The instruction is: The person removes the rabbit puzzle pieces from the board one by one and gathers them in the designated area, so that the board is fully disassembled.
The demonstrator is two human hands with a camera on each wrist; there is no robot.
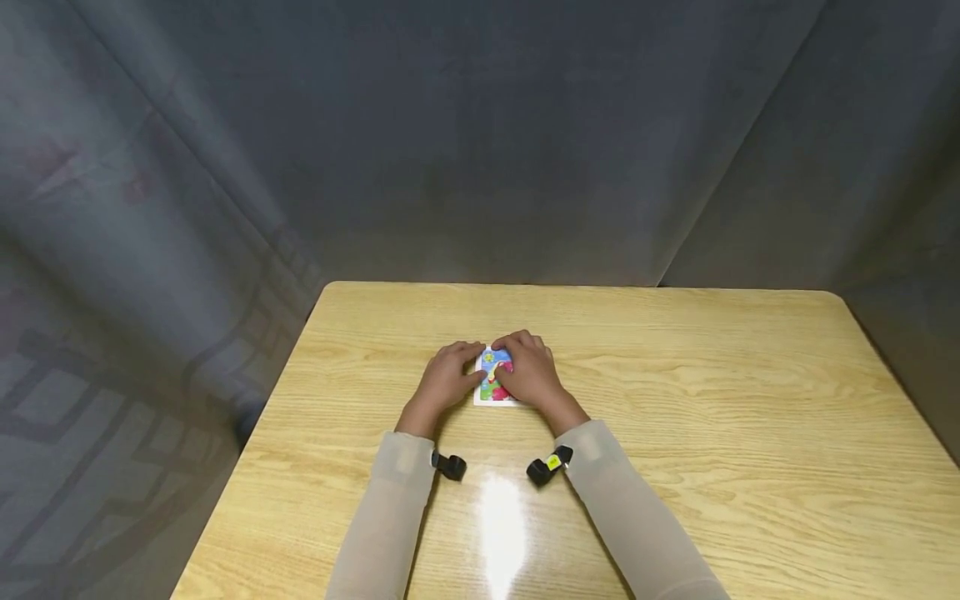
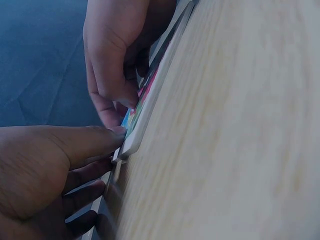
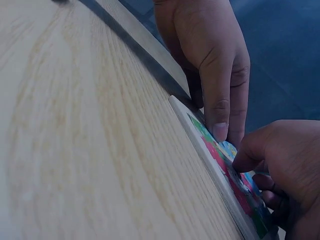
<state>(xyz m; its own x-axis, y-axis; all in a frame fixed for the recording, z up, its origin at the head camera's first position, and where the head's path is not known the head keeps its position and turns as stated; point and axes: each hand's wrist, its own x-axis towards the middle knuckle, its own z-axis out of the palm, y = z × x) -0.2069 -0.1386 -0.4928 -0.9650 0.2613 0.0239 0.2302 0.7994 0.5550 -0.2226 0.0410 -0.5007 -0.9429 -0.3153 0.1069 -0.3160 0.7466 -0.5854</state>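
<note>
A small flat picture board (image 1: pixel 487 403) with a white border and a bright blue, pink, green and yellow picture lies on the table. My left hand (image 1: pixel 444 377) is at its left side, the thumb touching the edge of the picture and the fingers fairly straight beside it. From the right, my right hand (image 1: pixel 531 372) holds the board, its bent thumb (image 3: pixel 245 159) on the picture and its fingers curled near the far side. The right hand covers the board's right part. Whether a loose piece is under the right thumb cannot be made out.
The wooden table (image 1: pixel 712 417) extends widely to the right of the hands. Grey curtains (image 1: pixel 480 142) hang behind it and at the sides. Each wrist carries a small black camera (image 1: pixel 452 467) on a strap. Glare shines on the table between the forearms.
</note>
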